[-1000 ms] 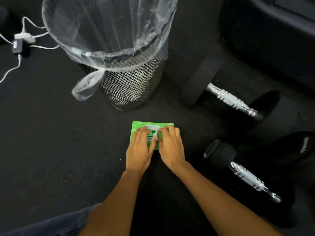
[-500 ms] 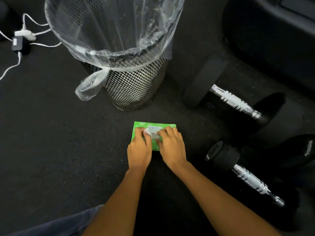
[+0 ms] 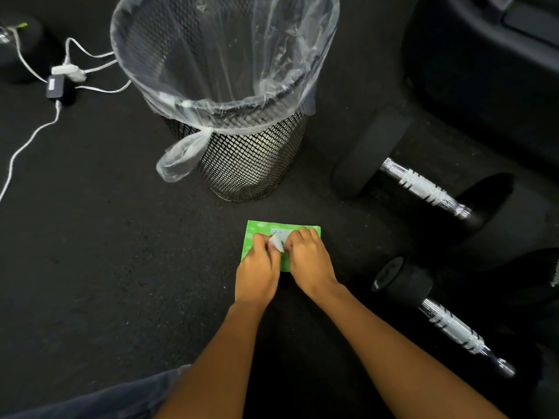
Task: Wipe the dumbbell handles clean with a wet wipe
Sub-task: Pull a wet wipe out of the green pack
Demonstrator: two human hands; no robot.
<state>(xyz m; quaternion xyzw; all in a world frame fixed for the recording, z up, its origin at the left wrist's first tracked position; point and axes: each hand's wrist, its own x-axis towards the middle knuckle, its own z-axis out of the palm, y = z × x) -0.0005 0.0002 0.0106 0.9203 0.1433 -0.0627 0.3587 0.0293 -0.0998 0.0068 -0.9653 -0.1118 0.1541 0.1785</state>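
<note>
A green wet-wipe pack (image 3: 257, 231) lies flat on the dark floor in front of me. My left hand (image 3: 257, 272) pinches a white flap or wipe (image 3: 276, 243) at the pack's opening. My right hand (image 3: 308, 261) rests on the pack's right half, fingertips at the same white piece. To the right lie two black dumbbells with chrome handles: the far one (image 3: 423, 187) and the near one (image 3: 453, 328), both untouched.
A black mesh bin with a clear plastic liner (image 3: 242, 158) stands just behind the pack. White cables and a dark adapter (image 3: 56, 86) lie at the far left. A large black object (image 3: 484, 71) fills the top right. My trouser leg (image 3: 121, 397) shows at the bottom left.
My fingers have drawn together at the pack's opening and the white piece now stands up between them. The view has shifted slightly; the pack and dumbbells have stayed in place.
</note>
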